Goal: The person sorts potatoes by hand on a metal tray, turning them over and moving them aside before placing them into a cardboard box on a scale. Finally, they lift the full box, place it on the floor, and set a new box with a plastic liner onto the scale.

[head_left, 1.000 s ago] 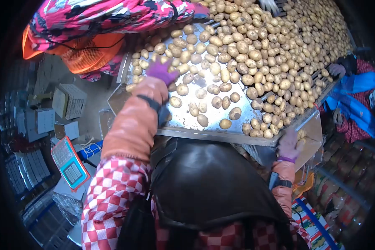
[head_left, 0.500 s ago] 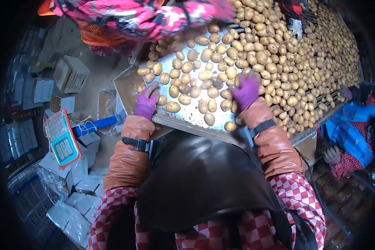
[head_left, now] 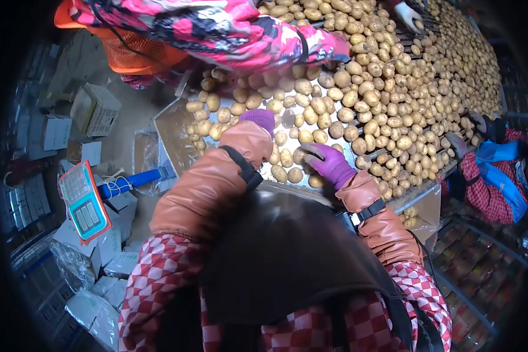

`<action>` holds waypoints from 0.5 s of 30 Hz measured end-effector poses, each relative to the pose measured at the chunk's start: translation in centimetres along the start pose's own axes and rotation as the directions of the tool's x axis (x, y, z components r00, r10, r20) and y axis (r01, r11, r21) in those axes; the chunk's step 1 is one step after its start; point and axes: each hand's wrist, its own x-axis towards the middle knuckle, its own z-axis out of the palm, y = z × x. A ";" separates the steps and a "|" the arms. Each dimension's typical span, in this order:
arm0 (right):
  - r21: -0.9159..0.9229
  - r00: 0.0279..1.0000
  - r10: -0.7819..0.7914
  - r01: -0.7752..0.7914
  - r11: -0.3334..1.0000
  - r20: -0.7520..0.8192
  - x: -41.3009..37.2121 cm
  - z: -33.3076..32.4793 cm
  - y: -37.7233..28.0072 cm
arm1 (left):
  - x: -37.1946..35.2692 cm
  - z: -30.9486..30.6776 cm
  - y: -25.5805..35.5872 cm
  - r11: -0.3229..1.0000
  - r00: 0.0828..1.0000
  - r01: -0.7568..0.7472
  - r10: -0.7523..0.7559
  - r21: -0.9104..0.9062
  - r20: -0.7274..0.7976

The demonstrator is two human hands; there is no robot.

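Observation:
Many loose potatoes [head_left: 318,105] lie on a metal sorting table [head_left: 311,189] in front of me. My left hand [head_left: 259,119], in a purple glove, reaches over the middle of the table among them. Its fingers are hidden behind the wrist and cuff. My right hand [head_left: 333,166], in a purple glove with greyish fingertips, is near the table's front edge. Its fingers point left and close round a potato [head_left: 300,155]. More potatoes lie just below and to the left of that hand.
Opposite me, a person's pink patterned sleeve [head_left: 276,41] stretches over the table. A white-gloved hand [head_left: 409,17] holds a potato at the far side. Another person in a blue apron [head_left: 501,176] works at the right. To the left stand a scale [head_left: 85,201], a crate [head_left: 102,110] and cartons [head_left: 57,132].
My left hand has moved right and inward from the table's left edge. My right hand has come down and slightly left. The pink sleeve now reaches further over the potatoes.

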 end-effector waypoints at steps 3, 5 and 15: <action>0.126 0.990 0.143 -0.141 0.982 -0.014 -0.1 -1.1 0.8 | 0.1 -0.1 0.7 0.999 1.000 0.010 -0.011 0.037 0.028; 0.225 0.976 0.214 -0.214 0.950 0.028 0.1 -1.3 0.9 | 0.2 0.0 0.7 0.998 0.999 0.015 -0.017 0.053 0.032; 0.812 0.955 0.095 -0.290 0.506 0.282 -0.5 0.0 1.1 | -4.3 -5.8 1.2 0.856 0.981 -0.187 0.193 -0.482 -0.038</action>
